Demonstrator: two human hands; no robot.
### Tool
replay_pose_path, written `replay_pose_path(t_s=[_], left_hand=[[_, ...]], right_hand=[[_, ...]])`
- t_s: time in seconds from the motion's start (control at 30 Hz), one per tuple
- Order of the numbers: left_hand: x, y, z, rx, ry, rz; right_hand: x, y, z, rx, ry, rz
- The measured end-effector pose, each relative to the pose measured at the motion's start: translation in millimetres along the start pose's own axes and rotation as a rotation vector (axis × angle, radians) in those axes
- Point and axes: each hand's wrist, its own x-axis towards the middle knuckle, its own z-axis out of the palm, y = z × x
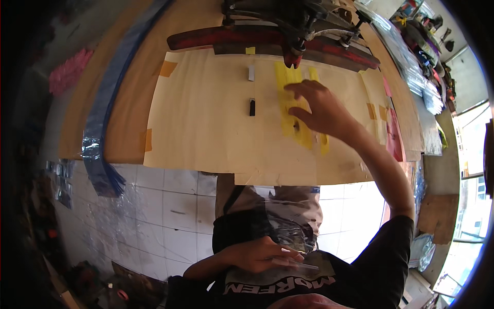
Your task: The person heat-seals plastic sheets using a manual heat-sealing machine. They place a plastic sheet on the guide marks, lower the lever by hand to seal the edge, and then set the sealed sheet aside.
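Observation:
My right hand is above the paper-covered table, its thumb and fingers apart with nothing seen between them. Beneath it, yellow strips of tape run along the tan paper sheet. A small dark spot shows on the yellow near the thumb. Left of this hand, a small black piece and a small whitish piece sit in a line on the sheet. Close to my body, my left hand holds a thin clear plastic strip; its fingers are partly hidden.
A heavy machine with a red and black bar spans the table's far side. A bundle of blue plastic film hangs over the left edge. Brown tape holds the sheet's corners. Clear plastic sheets lie at the far right.

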Motion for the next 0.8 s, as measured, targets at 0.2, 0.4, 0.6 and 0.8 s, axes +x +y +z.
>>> replay_pose_path(t_s=[0.2, 0.4, 0.6, 0.8], left_hand=[[3.3, 1.0, -5.9, 0.042, 0.028, 0.023], [7.6, 4.2, -12.3, 0.043, 0.142, 0.009], [14.2, 23.9, -23.3, -0.070, 0.271, -0.027], [6.4, 18.7, -22.6, -0.071, 0.205, -0.030]], right_hand=[[-42.5, -35.3, 27.8, -0.161, 0.054, -0.116], [-15.4, -20.1, 49.8, -0.395, 0.086, -0.035], [-3.5, -16.7, 42.5, -0.277, 0.135, -0.043], [-62.0, -62.5, 45.9, -0.252, 0.030, -0.025]])
